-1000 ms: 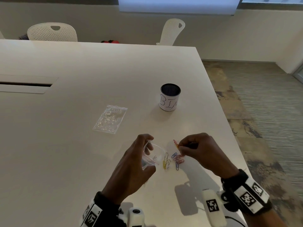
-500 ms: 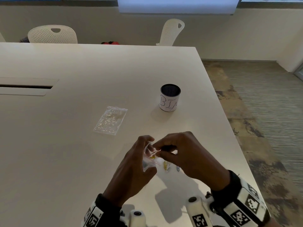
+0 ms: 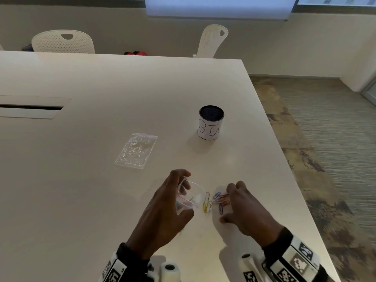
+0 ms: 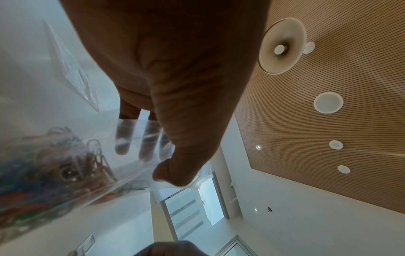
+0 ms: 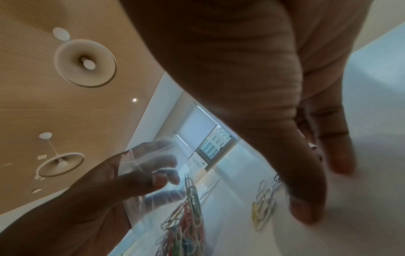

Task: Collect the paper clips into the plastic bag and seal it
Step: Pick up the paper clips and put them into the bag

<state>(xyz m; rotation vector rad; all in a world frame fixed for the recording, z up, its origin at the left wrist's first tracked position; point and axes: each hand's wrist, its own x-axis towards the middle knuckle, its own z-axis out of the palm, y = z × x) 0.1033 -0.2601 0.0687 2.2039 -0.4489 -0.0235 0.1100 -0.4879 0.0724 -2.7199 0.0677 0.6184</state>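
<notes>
My left hand (image 3: 184, 192) grips a small clear plastic bag (image 3: 193, 197) and holds its mouth open, facing right. Through the bag (image 5: 153, 181) I see several coloured paper clips (image 5: 184, 225) inside it; they show blurred in the left wrist view (image 4: 32, 181). Loose paper clips (image 3: 215, 202), yellow, blue and red, lie on the white table (image 3: 101, 200) just right of the bag mouth. My right hand (image 3: 227, 203) hovers spread over them, fingers (image 3: 234, 187) down by the red clips and thumb apart, with nothing pinched. The yellow clips (image 5: 263, 207) lie beside the thumb.
A second clear bag (image 3: 136, 150) lies flat farther back on the left. A dark mesh cup labelled BIN (image 3: 210, 123) stands behind the clips. The table's right edge (image 3: 295, 190) runs close to my right hand. A cable slot (image 3: 30, 107) sits far left.
A second ago my right hand pinched a red clip. It carried it to the bag mouth, then moved back right over the loose clips with nothing in it. The left hand kept holding the bag.
</notes>
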